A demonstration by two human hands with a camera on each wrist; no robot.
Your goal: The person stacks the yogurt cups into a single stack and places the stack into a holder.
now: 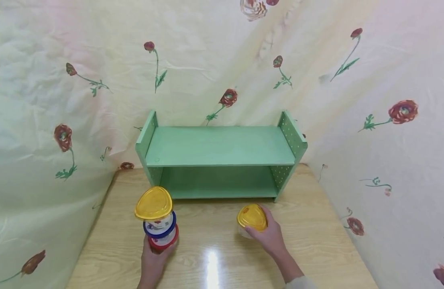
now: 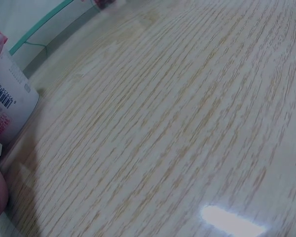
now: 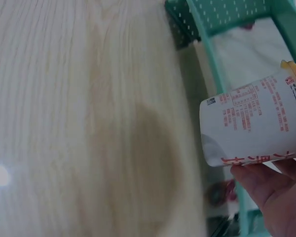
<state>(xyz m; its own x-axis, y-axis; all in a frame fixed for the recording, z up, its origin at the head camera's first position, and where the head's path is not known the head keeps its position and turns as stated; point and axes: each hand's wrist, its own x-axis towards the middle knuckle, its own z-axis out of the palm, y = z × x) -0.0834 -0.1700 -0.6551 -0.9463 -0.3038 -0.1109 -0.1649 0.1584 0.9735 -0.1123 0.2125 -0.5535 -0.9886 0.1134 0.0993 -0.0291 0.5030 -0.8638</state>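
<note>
Left hand (image 1: 154, 261): fingers curled round red-lid tub (image 1: 164, 241), the btm pc. of a stack; we can't tell if its base touches the counter (image 1: 200, 237).
Stack, btm to top: red-lid tub, blue-lid tub (image 1: 159, 229), top yellow-lid tub (image 1: 155, 202); qty 3, in front of shelf's L end.
Right hand (image 1: 271, 235): grips single yellow-lid tub (image 1: 251, 216), fingers and thumb round its side.
Single tub, loc.: in front of shelf's R half, well apart from stack; we see red print on its white side in the R wrist view.
Shelf (image 1: 222, 146): green, two-tier, w/ perforated ends, at back of counter.
Cloth (image 1: 196, 48): pale, red flowers, behind shelf.
</note>
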